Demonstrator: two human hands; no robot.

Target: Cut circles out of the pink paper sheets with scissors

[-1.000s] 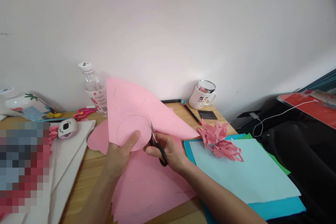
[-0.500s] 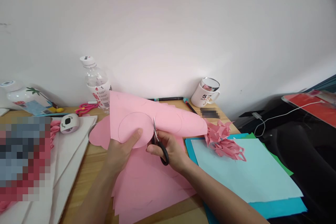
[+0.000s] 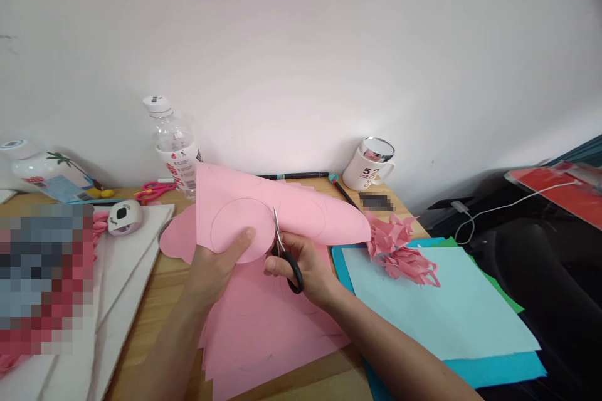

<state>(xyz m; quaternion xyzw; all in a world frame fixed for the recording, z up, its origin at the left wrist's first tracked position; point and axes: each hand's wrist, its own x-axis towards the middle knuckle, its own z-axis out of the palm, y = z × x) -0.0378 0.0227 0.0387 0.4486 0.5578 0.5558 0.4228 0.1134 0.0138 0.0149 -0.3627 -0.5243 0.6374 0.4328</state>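
1. Pinches the pink sheet (image 3: pixel 301 216) in the left hand (image 3: pixel 217 266), at its lower left edge, pressing the thumb onto the near face and keeping most of the fingers out of sight behind.
2. Holds the black-handled scissors (image 3: pixel 293 266) in the right hand (image 3: pixel 305 263), closed around the handles just right of the left grip, with blades pointing away from the body.
3. Sets the blades against the right edge of the drawn circle (image 3: pixel 237 225), beside the left thumb; cannot tell how far apart they stand.
4. Lets the pink sheet rise beyond both grips and curve off rightward, reaching to just beside the crumpled pink scraps (image 3: pixel 404 254).
5. Has below the two grips a pink stack (image 3: pixel 282 348), spread on the wooden table (image 3: pixel 141 326).
6. Shows rounded pink pieces (image 3: pixel 176 235) just left of the left grip, partly covered by the pink sheet.
7. Includes, right of the right grip, a pale blue sheet (image 3: pixel 437 307) under part of the scraps and over a brighter blue one (image 3: pixel 493 371).
8. Features, beyond the left grip, an upright bottle (image 3: pixel 176 144) near pink scissors (image 3: pixel 155 190); beyond and right of the right grip, a white mug (image 3: pixel 362 172).
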